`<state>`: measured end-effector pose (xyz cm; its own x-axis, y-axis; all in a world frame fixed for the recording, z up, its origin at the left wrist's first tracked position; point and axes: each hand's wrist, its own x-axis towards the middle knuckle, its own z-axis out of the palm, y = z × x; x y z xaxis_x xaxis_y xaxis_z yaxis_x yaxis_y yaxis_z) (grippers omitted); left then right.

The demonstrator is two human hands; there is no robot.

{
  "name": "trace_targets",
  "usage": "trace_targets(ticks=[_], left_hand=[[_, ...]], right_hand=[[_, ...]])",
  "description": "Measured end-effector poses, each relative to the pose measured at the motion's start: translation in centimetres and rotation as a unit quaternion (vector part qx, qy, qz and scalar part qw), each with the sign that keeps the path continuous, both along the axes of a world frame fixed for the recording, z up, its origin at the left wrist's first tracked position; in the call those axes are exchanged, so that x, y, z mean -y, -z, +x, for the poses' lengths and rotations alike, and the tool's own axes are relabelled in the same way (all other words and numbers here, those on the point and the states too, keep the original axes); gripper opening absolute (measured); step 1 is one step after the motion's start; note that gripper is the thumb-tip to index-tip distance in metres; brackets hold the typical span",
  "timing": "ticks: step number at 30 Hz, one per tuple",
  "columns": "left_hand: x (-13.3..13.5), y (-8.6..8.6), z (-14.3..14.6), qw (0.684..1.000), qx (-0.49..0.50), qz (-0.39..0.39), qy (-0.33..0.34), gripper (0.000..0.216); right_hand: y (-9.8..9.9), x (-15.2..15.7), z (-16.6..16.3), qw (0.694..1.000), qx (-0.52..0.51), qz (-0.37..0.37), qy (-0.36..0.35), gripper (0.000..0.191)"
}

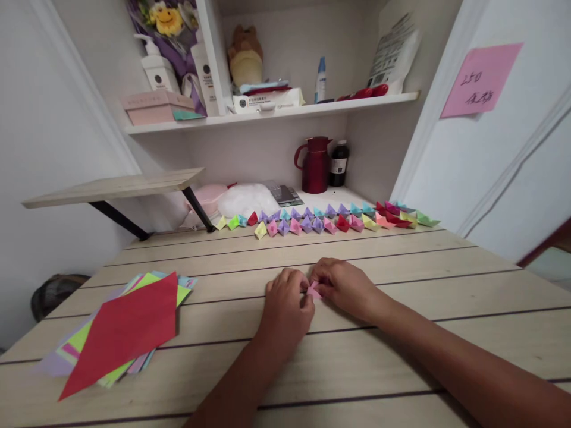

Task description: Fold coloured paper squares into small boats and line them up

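Note:
Between my two hands, low over the wooden table, is a small folded piece of pink paper [314,292]. My left hand [289,300] pinches its left side with thumb and fingers. On the other side, my right hand [341,285] has its fingers closed on the paper, covering part of it. The exact folds are too small and hidden to make out. Beyond the hands, folded paper boats [306,224] in many colours stand in rows along the back of the table.
A loose stack of coloured paper [129,327], red on top, lies at the left. Behind it stands a small raised wooden shelf [116,185] with black legs. A dark red jug [316,166] and a dark bottle [339,165] stand at the back under a white shelf [285,114].

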<state>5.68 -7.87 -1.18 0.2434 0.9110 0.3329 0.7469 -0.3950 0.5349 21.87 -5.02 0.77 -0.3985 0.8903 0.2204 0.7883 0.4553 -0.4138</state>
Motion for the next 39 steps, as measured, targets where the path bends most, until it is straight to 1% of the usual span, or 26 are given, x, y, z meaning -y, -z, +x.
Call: trace_targets(ticks=[3, 6, 11, 15, 19, 24, 30, 35, 37, 39], left_hand=[[-0.2, 0.1, -0.1, 1.0, 0.017, -0.004, 0.0, 0.015], [-0.4, -0.1, -0.3, 1.0, 0.011, -0.008, 0.009, 0.014], [-0.4, -0.5, -0.4, 0.999, -0.019, -0.008, 0.025, 0.013], [-0.4, -0.9, -0.5, 0.998, -0.066, -0.001, 0.02, 0.012], [-0.5, -1.3, -1.0, 0.994, -0.107, -0.001, 0.031, 0.009], [-0.8, -1.4, -1.4, 0.995, -0.1, -0.003, 0.025, 0.008], [-1.0, -1.1, -1.7, 0.994, -0.075, 0.004, 0.083, 0.013], [-1.1, -1.2, -2.0, 0.989, -0.081, 0.001, 0.122, 0.009], [-1.1, -1.2, -1.9, 0.987, -0.083, 0.005, 0.135, 0.008], [-1.0, -1.2, -1.7, 0.988, -0.086, 0.007, 0.131, 0.007]], right_hand=[[0.3, 0.3, -0.6, 1.0, -0.011, 0.022, 0.009, 0.01], [0.4, 0.3, -1.0, 0.999, -0.012, 0.032, 0.01, 0.007], [-0.1, 0.0, -0.5, 1.0, -0.006, -0.001, -0.006, 0.008], [-0.4, -0.1, -0.3, 1.0, 0.016, 0.002, -0.002, 0.008], [-0.5, 0.0, -0.3, 1.0, 0.018, -0.007, 0.003, 0.009], [-0.5, 0.1, -0.4, 1.0, 0.007, -0.018, 0.009, 0.01], [-0.8, 0.3, -0.4, 0.999, 0.027, -0.015, 0.01, 0.009], [-0.9, 0.3, -0.4, 0.999, 0.031, -0.015, 0.022, 0.008], [-1.1, 0.1, -0.2, 0.999, 0.024, -0.03, 0.016, 0.009], [-1.4, -0.1, 0.2, 0.998, 0.014, -0.06, -0.006, 0.011]])
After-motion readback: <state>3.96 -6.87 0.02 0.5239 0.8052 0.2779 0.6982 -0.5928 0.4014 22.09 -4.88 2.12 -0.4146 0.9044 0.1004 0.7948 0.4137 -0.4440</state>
